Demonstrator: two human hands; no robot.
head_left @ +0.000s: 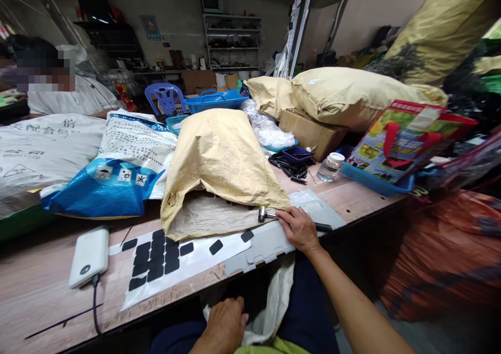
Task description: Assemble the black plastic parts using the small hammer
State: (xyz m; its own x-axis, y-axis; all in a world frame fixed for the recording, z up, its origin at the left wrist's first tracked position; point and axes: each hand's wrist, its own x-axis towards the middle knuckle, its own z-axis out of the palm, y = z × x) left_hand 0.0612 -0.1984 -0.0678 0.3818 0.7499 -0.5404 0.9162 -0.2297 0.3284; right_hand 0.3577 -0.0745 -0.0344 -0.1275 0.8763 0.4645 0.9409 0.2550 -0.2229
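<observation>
My right hand point(299, 229) is at the table's front edge, its fingers closed over a small hammer point(261, 214). The hammer's head points left and its black handle sticks out past my palm. Under it lies a grey sheet point(270, 242). Low over my lap, my left hand point(225, 317) has its fingers curled in; whatever they may hold is hidden. Beside it hangs the mouth of a white sack point(279, 299). A tan woven sack point(223, 145) lies open towards me. In front of it is a white backing sheet point(191, 265) with several black rounded stickers point(156, 255).
To the left are a white power bank point(90, 257) with a cable and a blue-white sack point(113, 181). A clear jar point(331, 167), black parts point(291, 168) and a bag in a blue tray point(376, 179) stand right. A person point(70, 90) sits at the far left.
</observation>
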